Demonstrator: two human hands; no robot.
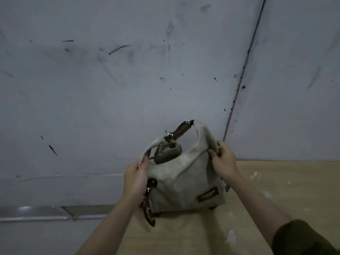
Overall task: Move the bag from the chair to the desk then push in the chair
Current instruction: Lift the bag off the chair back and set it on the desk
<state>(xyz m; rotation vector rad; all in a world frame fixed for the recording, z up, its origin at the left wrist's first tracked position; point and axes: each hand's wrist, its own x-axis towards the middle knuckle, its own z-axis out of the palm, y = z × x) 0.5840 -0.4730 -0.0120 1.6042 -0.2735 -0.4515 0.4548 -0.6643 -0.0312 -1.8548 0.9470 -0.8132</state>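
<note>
A pale beige fabric bag [181, 178] with a soft looped handle stands upright on the light wooden desk [276, 190], close to the desk's left edge and not far from the scuffed grey-white wall [110, 89] behind it. The left hand [135, 179] is closed around the left side of the bag, where the fabric handle comes down into the body; the fingers wrap the cloth and the thumb lies on the front. The right hand [223, 159] pinches the right shoulder of the bag, with fingers curled over the top of the fabric. At the top of the bag, a dark brown strap piece [181, 130] with silver metal clips joins the two ends of the handle, and a small olive pouch [164, 153] hangs below it against the bag. A dark red-brown chain [148, 205] of glossy links hangs down on the left side of the bag, just under the left hand. A dark label [207, 195] sits low on the front of the bag; its text is too blurred to read. A dark green sleeve [301, 238] covers the right forearm.
</note>
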